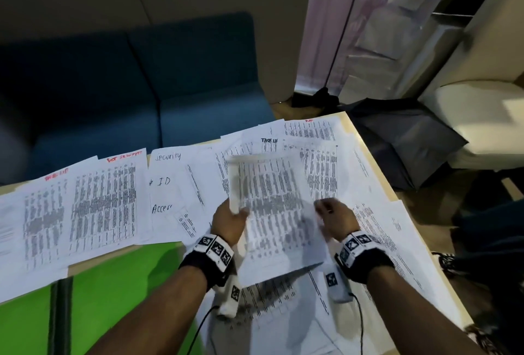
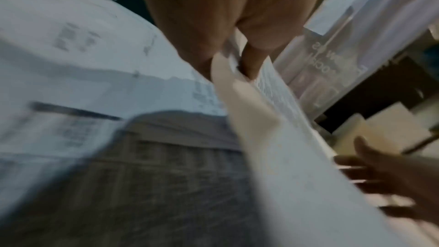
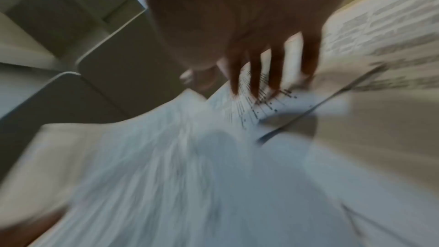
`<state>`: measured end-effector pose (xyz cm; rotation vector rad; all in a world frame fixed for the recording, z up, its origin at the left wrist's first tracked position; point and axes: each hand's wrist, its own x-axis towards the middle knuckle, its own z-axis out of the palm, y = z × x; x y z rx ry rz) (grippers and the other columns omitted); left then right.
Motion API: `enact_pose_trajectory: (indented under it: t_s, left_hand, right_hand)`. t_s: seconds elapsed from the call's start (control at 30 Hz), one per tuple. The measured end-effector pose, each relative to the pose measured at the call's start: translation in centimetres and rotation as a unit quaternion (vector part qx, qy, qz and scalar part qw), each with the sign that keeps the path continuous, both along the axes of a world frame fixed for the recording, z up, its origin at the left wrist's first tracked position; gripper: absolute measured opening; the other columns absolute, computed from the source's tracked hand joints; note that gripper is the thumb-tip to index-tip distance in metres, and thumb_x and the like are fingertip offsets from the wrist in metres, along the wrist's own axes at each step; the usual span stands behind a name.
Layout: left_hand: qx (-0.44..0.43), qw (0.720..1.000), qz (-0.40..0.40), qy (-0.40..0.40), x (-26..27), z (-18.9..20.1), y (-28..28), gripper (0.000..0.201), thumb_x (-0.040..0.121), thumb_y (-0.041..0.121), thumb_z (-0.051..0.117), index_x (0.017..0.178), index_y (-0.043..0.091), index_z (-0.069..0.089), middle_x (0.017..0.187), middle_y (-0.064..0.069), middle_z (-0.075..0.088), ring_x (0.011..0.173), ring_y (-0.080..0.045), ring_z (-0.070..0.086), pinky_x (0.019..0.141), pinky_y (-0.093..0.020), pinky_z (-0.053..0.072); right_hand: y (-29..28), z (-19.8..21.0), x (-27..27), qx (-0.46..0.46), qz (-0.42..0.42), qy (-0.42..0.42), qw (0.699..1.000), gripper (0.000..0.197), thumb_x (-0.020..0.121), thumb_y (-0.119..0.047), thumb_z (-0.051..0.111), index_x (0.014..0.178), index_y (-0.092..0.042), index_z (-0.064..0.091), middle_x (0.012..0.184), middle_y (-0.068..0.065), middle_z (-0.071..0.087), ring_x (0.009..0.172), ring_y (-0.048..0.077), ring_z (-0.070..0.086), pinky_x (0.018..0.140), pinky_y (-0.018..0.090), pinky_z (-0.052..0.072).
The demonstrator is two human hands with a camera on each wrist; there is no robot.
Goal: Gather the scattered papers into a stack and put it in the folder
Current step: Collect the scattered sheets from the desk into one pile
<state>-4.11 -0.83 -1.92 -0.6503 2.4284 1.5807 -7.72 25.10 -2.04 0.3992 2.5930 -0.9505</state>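
Both hands hold up a few printed sheets [image 1: 278, 207] above the table. My left hand [image 1: 231, 218] pinches their curled left edge; the left wrist view shows thumb and fingers of that hand [image 2: 237, 57] clamping the sheets [image 2: 285, 157]. At the right edge my right hand [image 1: 337, 216] holds them, its fingers [image 3: 259, 74] spread against the paper. Many printed pages [image 1: 99, 199] and a handwritten sheet [image 1: 167, 182] lie scattered and overlapping on the table. The green folder [image 1: 119, 284] lies at the near left, partly under pages.
The wooden table's [image 1: 368, 150] right edge runs close past the papers. A blue sofa [image 1: 170, 85] stands behind the table, and a white chair [image 1: 482, 114] at the right. Something dark [image 1: 402, 139] lies on the floor between them. Both wrist views are motion-blurred.
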Motion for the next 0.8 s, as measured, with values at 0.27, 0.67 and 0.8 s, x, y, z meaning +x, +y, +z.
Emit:
enact_pose_trajectory:
  t_s: [0.27, 0.67, 0.8]
  left_hand:
    - [-0.041, 0.997, 0.038, -0.05, 3.3, -2.5, -5.1, 0.028, 0.09, 0.026, 0.058, 0.111, 0.008, 0.06, 0.091, -0.012, 0.068, 0.089, -0.034, 0.065, 0.077, -0.036, 0.051]
    - [-0.036, 0.996, 0.078, -0.028, 3.7, -1.1, -6.6, 0.019, 0.092, 0.02, 0.056, 0.109, 0.01, 0.056, 0.092, -0.008, 0.063, 0.09, -0.025, 0.059, 0.081, -0.029, 0.041]
    - [-0.019, 0.997, 0.064, -0.033, 4.6, -1.4, -6.6, 0.028, 0.092, 0.023, 0.056, 0.114, 0.005, 0.056, 0.101, -0.015, 0.066, 0.101, -0.034, 0.062, 0.088, -0.038, 0.048]
  right_hand:
    - [-1.1, -1.1, -2.9, 0.106, -0.21, -0.054, 0.971, 0.099, 0.062, -0.042, 0.085, 0.133, -0.003, 0.028, 0.133, 0.024, 0.035, 0.124, 0.042, 0.038, 0.096, 0.054, 0.04]
    - [4.3, 0.5, -2.7, -0.021, -0.226, 0.118, 0.967, 0.029, 0.089, -0.024, 0.059, 0.106, -0.001, 0.066, 0.1, 0.026, 0.067, 0.098, 0.041, 0.061, 0.088, 0.04, 0.046]
    - [4.3, 1.8, -1.3, -0.068, -0.219, 0.122, 0.966, 0.041, 0.087, -0.038, 0.057, 0.089, 0.002, 0.067, 0.092, 0.027, 0.066, 0.085, 0.035, 0.059, 0.077, 0.036, 0.043]
